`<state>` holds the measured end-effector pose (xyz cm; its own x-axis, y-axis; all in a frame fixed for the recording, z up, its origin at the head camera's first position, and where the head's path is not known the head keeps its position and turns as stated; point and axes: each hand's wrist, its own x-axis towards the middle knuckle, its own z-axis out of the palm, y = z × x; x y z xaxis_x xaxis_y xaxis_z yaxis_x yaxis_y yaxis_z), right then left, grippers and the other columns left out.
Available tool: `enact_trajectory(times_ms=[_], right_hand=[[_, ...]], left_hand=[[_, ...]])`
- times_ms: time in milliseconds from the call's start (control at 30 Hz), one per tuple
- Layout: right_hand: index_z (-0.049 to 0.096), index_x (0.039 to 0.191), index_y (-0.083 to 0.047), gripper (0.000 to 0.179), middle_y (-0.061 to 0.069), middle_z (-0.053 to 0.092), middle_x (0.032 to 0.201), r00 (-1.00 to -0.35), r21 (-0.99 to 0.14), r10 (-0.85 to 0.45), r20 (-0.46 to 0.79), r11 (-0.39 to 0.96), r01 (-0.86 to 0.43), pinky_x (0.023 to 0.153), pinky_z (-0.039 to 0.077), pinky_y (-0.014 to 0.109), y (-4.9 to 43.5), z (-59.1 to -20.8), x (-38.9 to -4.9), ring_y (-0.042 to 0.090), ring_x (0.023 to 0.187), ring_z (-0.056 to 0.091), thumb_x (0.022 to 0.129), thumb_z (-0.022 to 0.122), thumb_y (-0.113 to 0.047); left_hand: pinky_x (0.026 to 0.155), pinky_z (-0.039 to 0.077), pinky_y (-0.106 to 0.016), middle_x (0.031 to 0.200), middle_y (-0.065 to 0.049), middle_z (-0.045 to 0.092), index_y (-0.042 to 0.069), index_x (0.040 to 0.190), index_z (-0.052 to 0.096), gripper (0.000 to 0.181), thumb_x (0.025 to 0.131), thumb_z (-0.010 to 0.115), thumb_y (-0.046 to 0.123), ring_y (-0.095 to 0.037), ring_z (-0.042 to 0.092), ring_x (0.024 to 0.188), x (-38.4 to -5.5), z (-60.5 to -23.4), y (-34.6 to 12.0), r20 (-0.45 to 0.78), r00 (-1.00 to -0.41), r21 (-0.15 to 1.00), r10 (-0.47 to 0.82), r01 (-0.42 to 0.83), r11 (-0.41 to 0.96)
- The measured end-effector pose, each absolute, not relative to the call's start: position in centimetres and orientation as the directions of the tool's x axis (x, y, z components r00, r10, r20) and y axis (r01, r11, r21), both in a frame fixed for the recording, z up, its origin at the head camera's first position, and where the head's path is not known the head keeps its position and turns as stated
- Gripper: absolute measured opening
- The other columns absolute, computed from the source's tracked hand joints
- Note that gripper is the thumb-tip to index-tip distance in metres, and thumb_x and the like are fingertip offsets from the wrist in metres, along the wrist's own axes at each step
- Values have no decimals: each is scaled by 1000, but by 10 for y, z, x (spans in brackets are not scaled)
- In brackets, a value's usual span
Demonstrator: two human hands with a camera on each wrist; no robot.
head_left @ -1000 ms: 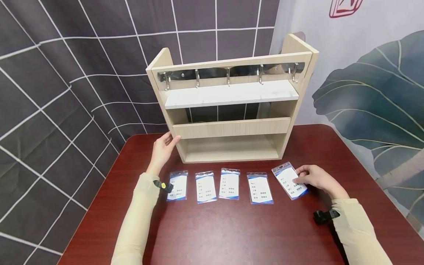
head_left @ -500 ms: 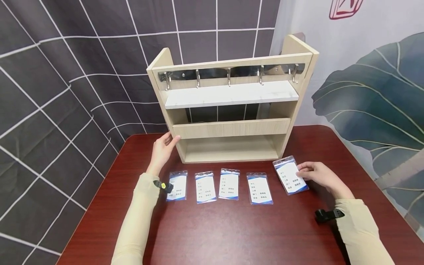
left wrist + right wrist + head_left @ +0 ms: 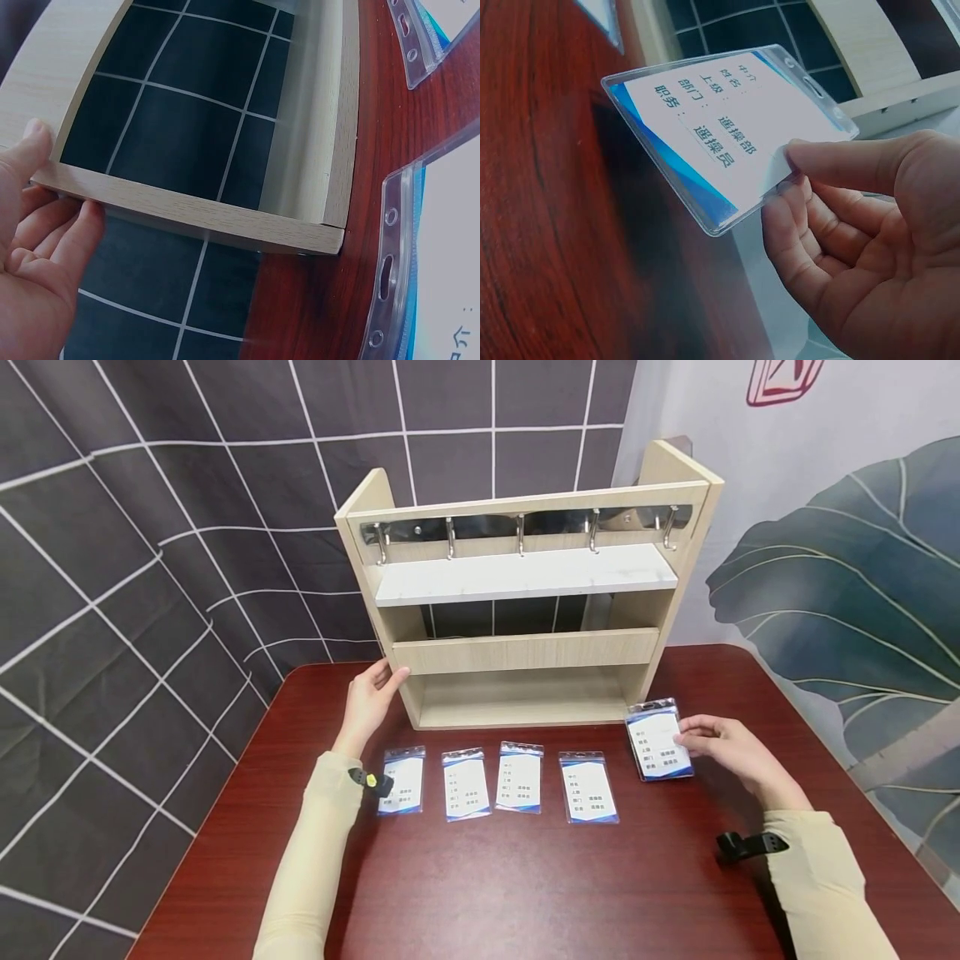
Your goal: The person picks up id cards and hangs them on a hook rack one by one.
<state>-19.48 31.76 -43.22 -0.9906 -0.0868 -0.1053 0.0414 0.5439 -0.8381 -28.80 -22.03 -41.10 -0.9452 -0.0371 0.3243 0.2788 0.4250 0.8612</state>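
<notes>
My right hand (image 3: pixel 723 750) pinches a badge card in a clear plastic holder (image 3: pixel 658 743) by its right edge, thumb on the printed face. In the right wrist view this badge (image 3: pixel 697 127) is off the table and tilted, its slotted end towards the shelf. My left hand (image 3: pixel 367 697) grips the left side panel of a pale wooden shelf unit (image 3: pixel 525 652). The left wrist view shows the thumb and fingers (image 3: pixel 79 232) on either side of that panel's edge. Across the unit's top runs a metal strip with several hooks (image 3: pixel 520 533), with nothing hanging on them.
Several more badges lie in a row before the shelf: a far-left badge (image 3: pixel 402 785), partly behind the left wrist camera, and a right-hand one (image 3: pixel 588 787) among them. The red-brown table (image 3: pixel 525 885) bears everything. A dark grid-patterned cloth (image 3: pixel 247 510) hangs behind.
My right hand has lifted the badge and carried it up towards the shelf's lower right corner, turning it more upright. The left hand keeps its place on the side panel.
</notes>
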Motion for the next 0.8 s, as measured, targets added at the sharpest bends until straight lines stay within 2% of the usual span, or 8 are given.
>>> enact_trajectory(times_ms=[200,433,800], right_hand=[[52,128,13,45,17,68,109,-992,-858,-82,-94,513,39,78,57,23,317,-425,-197,10,83,67,100,64,-20],[53,127,10,46,5,68,103,-995,-874,-69,-65,486,24,79,57,28,310,-409,-197,10,83,67,101,63,-26],[56,122,5,40,-9,67,97,-997,-888,-78,28,457,-61,76,53,17,290,-377,-198,11,84,66,99,66,-28]], left_hand=[[103,50,-43,132,-24,61,-2,138,58,56,96,71,33,-32,59,125,-288,-411,-220,327,-944,859,-35,282,427],[104,50,-43,134,-23,61,-2,139,58,57,96,71,33,-32,59,127,-288,-410,-220,308,-950,867,-46,261,425],[104,49,-43,136,-22,60,0,141,57,61,95,71,37,-32,58,128,-287,-410,-220,296,-954,873,-44,251,417]])
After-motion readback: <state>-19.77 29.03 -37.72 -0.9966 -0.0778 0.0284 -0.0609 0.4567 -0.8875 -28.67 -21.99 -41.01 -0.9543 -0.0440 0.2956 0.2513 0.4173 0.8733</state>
